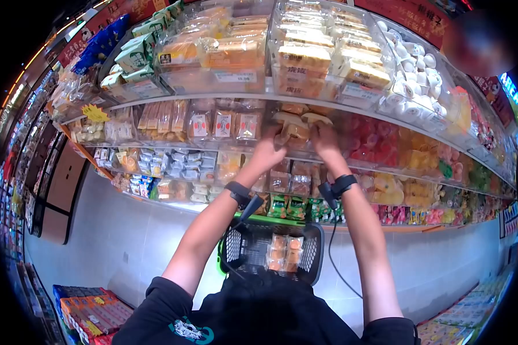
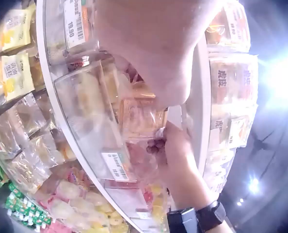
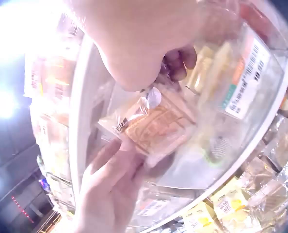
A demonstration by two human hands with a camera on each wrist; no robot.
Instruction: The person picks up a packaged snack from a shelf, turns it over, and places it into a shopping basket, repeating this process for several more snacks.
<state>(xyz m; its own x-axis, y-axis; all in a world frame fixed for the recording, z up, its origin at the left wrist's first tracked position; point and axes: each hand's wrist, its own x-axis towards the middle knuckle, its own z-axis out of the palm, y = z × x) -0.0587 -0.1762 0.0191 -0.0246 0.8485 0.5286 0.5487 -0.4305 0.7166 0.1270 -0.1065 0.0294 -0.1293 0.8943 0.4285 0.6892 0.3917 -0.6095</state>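
Observation:
A clear-wrapped packet of bread (image 1: 294, 131) is between my two hands at a bin on the second shelf. My left hand (image 1: 271, 150) grips its near edge, with the thumb over the wrapper, as the right wrist view shows of the packet (image 3: 158, 124) and that hand (image 3: 112, 184). The right hand (image 1: 326, 142) pinches the wrapper on the other side with curled fingers. In the left wrist view the packet (image 2: 143, 116) shows a flat tan face next to the right hand (image 2: 178, 153). More bread packets lie behind it, partly hidden by the hands.
Overhead, a shelf edge (image 1: 224, 96) runs over the bins, with wrapped cakes (image 1: 302, 57) on top. Red packets (image 1: 368, 141) fill the bin to the right. Below, a dark shopping basket (image 1: 248, 241) holds several packaged cakes (image 1: 285, 253). Clear bin fronts carry price tags (image 2: 116, 165).

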